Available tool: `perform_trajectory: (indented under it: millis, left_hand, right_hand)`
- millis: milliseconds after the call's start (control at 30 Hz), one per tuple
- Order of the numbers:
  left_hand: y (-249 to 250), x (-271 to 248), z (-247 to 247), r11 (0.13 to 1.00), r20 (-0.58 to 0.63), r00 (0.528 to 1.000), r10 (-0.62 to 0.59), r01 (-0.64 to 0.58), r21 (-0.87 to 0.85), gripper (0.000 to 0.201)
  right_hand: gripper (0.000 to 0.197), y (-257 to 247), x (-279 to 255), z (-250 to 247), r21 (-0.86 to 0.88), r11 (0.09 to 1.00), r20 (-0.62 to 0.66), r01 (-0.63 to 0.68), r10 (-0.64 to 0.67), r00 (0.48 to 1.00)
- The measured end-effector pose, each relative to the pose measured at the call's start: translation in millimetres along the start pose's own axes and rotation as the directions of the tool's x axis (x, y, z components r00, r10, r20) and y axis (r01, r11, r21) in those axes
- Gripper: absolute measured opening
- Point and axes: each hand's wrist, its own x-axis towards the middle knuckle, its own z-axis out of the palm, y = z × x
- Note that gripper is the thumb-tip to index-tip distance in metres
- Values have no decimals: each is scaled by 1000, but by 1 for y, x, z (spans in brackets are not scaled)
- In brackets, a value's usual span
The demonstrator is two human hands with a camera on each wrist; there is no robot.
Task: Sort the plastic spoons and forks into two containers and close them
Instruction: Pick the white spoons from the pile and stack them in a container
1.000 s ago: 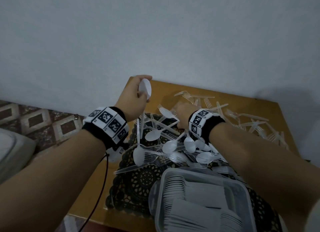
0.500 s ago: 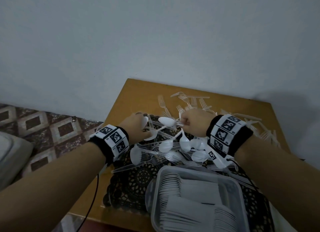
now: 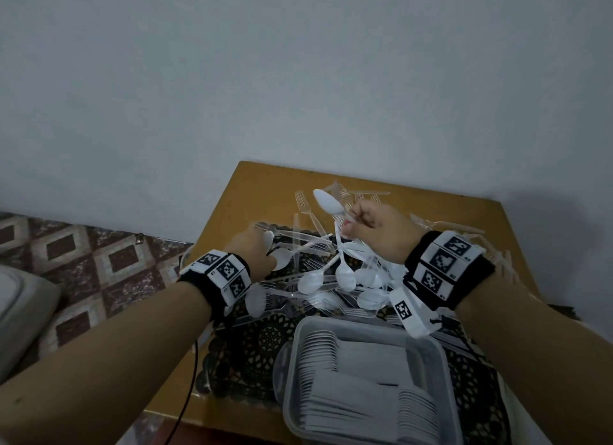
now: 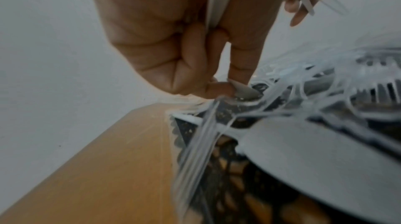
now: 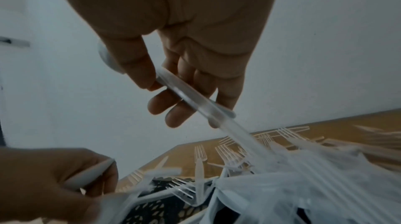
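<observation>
White plastic spoon [image 3: 328, 203], smooth oval bowl, pinched by its handle in my right hand [image 3: 378, 232], now lifted above the tangled pile [image 3: 335, 275] on the wooden surface [image 3: 252, 192]. Left hand [image 3: 253, 250] dropped into the pile's left edge, fingers [image 4: 219, 88] curled on another spoon. Grey container [image 3: 444, 378] nearside of pile, holding stacked cutlery.

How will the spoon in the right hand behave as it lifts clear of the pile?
Probably very light: the right hand holds the spoon by a thin handle. Likely slippery and somewhat bendy. Crossed handles in the pile may snag.
</observation>
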Motion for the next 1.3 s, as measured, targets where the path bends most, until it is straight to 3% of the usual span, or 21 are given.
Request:
perform_trajectory:
  millis: [167,267,333,400,533,700,767,867,967,1033,1100,1167,1233,1300]
  left_hand:
    - [3,-24,-25,991,-121,987,104,-92,99,26]
    - [7,-45,-41,977,-243,954,177,-140,162,29]
    - [9,-56,-51,976,-325,928,185,-135,171,29]
    - [11,-64,-59,989,-405,903,142,-111,100,21]
    - [14,-79,-69,996,-465,881,91,-90,25,11]
    - [17,-85,-71,997,-431,899,76,-79,10,9]
    - [18,-84,-70,996,-420,904,82,-87,7,10]
    - [18,-79,-69,994,-422,900,107,-109,18,11]
    - [18,-72,-67,989,-448,892,69,-120,-86,9]
    - [17,-68,-66,975,-469,881,56,-150,-166,8]
    - [16,-64,-64,946,-487,873,32,-183,-266,8]
    - [15,-60,-61,915,-488,873,-2,-196,-353,13]
    - [14,-58,-58,908,-487,873,-5,-200,-367,22]
    - [11,-56,-56,900,-499,867,1,-218,-378,21]
  right_hand:
    - [9,-9,-2,-2,128,990,-132,56,-39,991]
    - [8,-10,-2,-2,166,985,-195,54,-21,981]
    - [11,-7,-2,-1,78,997,-207,18,-2,978]
    - [14,-1,-2,-1,-160,986,-153,-40,15,988]
    - [37,15,-5,-3,-625,773,-26,-109,119,993]
    - [71,43,-14,-2,-791,556,-30,-254,380,925]
    - [78,51,-19,-8,-809,501,-79,-307,426,901]
    - [60,51,-26,-22,-884,354,-190,-306,328,926]
    - [36,38,-28,-37,-933,206,-258,-296,192,947]
    - [31,26,-27,-44,-902,234,-333,-363,161,929]
    - [28,17,-24,-44,-854,363,-355,-371,115,928]
    - [23,12,-19,-35,-799,547,-222,-250,119,968]
    - [21,9,-10,-18,-703,700,2,-127,180,984]
    - [14,11,3,1,-670,741,166,-45,209,964]
